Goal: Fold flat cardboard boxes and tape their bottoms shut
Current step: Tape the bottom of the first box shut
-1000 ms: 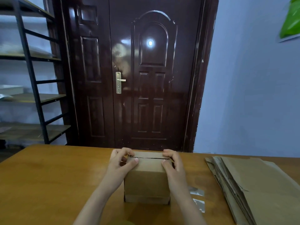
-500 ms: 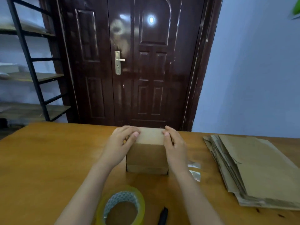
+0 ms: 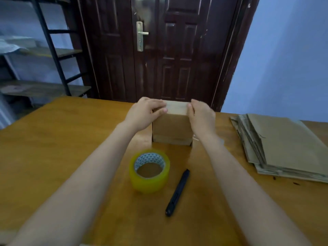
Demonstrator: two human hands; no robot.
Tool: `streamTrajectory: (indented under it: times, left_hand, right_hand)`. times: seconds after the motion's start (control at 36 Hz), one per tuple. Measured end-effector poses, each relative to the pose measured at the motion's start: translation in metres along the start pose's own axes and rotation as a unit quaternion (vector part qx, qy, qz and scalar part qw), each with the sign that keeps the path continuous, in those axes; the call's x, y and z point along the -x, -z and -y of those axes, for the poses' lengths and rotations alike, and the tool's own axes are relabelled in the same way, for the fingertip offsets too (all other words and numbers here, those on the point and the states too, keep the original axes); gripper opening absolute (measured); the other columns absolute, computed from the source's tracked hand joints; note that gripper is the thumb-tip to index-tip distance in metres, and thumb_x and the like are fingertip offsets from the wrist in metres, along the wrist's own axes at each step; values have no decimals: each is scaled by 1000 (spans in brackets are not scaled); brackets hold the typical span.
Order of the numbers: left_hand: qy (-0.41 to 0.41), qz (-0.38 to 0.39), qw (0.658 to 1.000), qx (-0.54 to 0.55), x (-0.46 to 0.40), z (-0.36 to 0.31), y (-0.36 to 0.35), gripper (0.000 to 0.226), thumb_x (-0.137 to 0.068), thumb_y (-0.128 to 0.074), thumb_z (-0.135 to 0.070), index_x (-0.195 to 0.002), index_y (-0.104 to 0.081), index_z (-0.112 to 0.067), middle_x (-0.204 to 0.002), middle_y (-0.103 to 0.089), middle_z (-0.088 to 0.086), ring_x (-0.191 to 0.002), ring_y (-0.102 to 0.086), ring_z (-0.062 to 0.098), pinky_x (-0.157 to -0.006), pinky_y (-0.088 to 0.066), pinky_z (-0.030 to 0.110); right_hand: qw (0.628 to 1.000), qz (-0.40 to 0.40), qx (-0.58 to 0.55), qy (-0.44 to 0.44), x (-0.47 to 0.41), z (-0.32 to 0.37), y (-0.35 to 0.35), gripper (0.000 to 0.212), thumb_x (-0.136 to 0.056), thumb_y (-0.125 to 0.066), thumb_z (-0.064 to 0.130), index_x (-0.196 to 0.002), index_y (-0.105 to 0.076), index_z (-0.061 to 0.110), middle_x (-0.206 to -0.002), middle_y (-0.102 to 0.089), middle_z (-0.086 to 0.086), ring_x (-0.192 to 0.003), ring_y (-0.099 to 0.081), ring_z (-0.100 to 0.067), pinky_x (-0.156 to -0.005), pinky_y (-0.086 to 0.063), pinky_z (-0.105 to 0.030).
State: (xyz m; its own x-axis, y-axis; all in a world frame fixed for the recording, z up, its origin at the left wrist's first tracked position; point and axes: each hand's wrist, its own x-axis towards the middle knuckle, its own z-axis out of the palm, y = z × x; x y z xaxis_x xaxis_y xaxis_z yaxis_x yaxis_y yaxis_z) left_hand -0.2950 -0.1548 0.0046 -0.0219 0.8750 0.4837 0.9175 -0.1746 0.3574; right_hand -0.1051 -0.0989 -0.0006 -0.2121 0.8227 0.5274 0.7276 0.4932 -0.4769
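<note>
A small brown cardboard box (image 3: 171, 126) stands on the wooden table (image 3: 62, 142) near its far edge. My left hand (image 3: 143, 114) wraps over the box's top left corner, fingers lying on the folded top flaps. My right hand (image 3: 201, 116) presses against the top right corner and side. A roll of clear yellowish tape (image 3: 150, 170) lies flat on the table in front of the box. A black pen-like cutter (image 3: 177, 191) lies just right of the roll. A stack of flat cardboard boxes (image 3: 284, 146) sits at the right.
A dark brown door (image 3: 159, 50) stands behind the table. A black metal shelf rack (image 3: 49, 50) with wooden boards is at the back left. A blue wall (image 3: 287, 59) fills the right. Small shiny scraps (image 3: 196, 138) lie beside the box.
The view has tilted down, so the tape roll and cutter now show in full. Both hands stay on the box's top, pressing the flaps flatter.
</note>
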Motion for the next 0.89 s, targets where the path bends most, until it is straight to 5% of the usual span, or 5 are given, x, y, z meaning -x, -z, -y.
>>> streamTrajectory:
  times: [0.08,0.19,0.42,0.58,0.89]
  left_hand:
    - [-10,23,996,-90,-4,-8,8,44,-95,-42,-51,-130,-56,-30,-137,-53,-13,-125,-39,17,-97,-36,39]
    - [-29,40,989,-136,-7,-13,12,39,-98,-42,-44,-129,-58,-26,-137,-51,-9,-124,-38,20,-91,-36,39]
    - [-47,75,985,-148,-9,-17,21,45,-96,-43,-47,-129,-59,-21,-127,-50,-5,-117,-39,19,-94,-38,38]
    - [-64,97,985,-131,-10,-21,22,44,-97,-45,-41,-123,-63,-10,-130,-48,-5,-116,-44,19,-95,-40,36]
    - [-32,76,996,-34,-9,-18,16,34,-95,-53,-29,-120,-64,-8,-128,-54,0,-116,-53,18,-94,-41,28]
  right_hand:
    - [990,-25,102,93,1,12,10,28,-94,-51,24,-120,-62,21,-139,-50,2,-136,-33,-23,-112,-11,-56]
    - [955,-69,11,288,23,36,27,15,-82,-63,17,-96,-70,16,-101,-64,-2,-100,-54,-26,-84,-45,-43]
    - [809,484,55,329,98,40,22,53,-82,-63,18,-133,-50,23,-137,-47,3,-133,-32,-14,-116,-16,-47]
    - [822,442,108,341,108,34,11,52,-87,-64,30,-135,-49,17,-141,-48,0,-137,-31,-13,-119,-3,-43]
    - [884,351,-266,159,47,41,84,36,-83,-67,25,-118,-59,25,-104,-63,12,-97,-59,-5,-83,-48,-24]
